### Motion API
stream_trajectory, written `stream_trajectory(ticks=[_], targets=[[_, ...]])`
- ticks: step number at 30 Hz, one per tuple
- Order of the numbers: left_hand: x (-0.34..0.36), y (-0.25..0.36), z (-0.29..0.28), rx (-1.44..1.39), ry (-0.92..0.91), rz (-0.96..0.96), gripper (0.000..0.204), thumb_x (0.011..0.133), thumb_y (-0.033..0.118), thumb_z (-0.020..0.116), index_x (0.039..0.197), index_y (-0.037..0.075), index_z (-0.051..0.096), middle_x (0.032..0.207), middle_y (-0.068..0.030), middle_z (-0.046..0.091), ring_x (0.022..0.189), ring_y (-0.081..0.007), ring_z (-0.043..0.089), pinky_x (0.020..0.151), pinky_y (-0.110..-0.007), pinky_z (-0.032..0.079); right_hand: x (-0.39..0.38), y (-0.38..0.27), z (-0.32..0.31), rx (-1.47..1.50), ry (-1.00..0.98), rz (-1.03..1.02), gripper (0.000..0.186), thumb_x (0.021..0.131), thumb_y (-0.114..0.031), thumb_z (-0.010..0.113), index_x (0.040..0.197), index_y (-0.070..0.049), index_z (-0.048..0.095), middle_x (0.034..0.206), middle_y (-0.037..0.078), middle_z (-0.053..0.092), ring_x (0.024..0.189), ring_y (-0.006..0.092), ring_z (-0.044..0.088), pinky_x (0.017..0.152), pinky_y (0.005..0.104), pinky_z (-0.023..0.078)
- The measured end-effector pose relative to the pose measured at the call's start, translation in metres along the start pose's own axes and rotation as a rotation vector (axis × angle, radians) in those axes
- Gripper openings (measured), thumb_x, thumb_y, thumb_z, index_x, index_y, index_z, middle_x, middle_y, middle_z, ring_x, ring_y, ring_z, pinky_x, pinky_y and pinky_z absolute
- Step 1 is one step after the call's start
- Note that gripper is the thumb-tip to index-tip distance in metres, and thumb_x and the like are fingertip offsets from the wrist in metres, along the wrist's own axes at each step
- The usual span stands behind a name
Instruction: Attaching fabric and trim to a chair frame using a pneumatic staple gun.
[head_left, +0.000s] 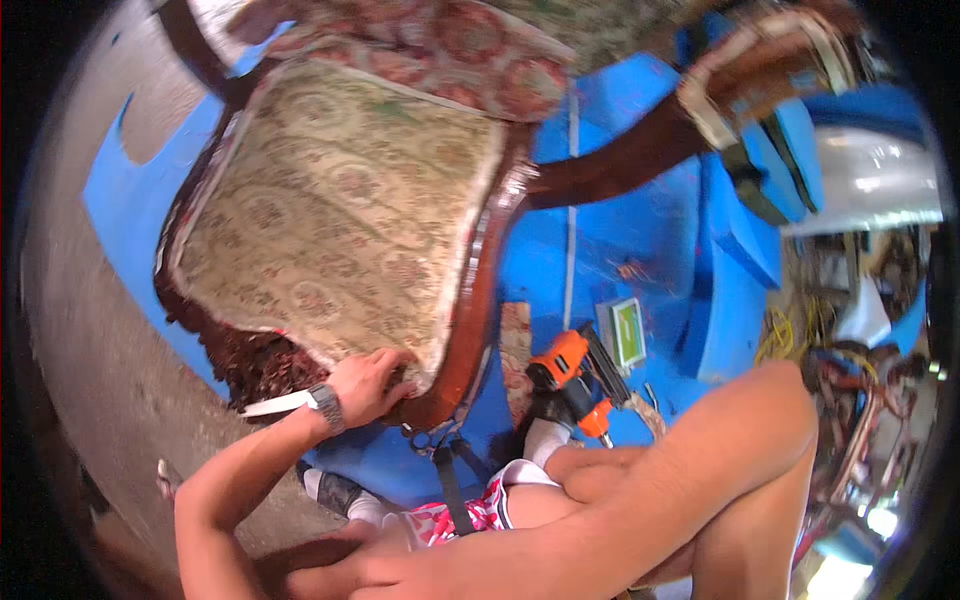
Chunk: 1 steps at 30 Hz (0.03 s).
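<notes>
An upholstered panel of beige floral fabric (345,200) fills the dark carved wooden chair frame (478,290) in front of me. My left hand (368,388), with a metal watch on the wrist, lies at the panel's near edge. Its fingers are curled and pressed onto the floral fabric there. A narrow white pointed strip (278,405) sticks out beside that wrist; its kind is unclear. My right arm bends across the lower part of the view, and my right hand (345,575) is low near my left forearm. Blur and the picture's edge hide its fingers.
An orange and black nail gun (566,362) lies on the blue sheet (630,235) right of the chair, beside a green and white box (627,333). A curved chair arm (625,180) juts out to the right. Red floral fabric (450,50) lies beyond, and black straps (453,490) hang near my lap.
</notes>
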<state>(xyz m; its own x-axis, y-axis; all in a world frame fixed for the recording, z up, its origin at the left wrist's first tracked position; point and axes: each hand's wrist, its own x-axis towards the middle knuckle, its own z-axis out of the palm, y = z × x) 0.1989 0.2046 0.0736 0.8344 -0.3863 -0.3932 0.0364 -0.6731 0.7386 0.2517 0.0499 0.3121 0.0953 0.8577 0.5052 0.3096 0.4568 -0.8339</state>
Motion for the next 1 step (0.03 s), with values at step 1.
stream_trajectory(ticks=[1], targets=[[-0.0044,-0.0026,-0.0027,-0.037,0.014,0.01,0.038,0.087,0.031,0.062,0.115,0.008,0.053,0.099,-0.0182,0.063,0.088,-0.0344,0.063,0.076,-0.044,0.05,0.0085,0.0045,0.0064,0.017,-0.011,-0.019,0.015,0.081,-0.026,0.053,0.087,-0.013,0.057,0.078,-0.001,0.056,0.082,0.0208,0.057,0.065,0.0365,0.044]])
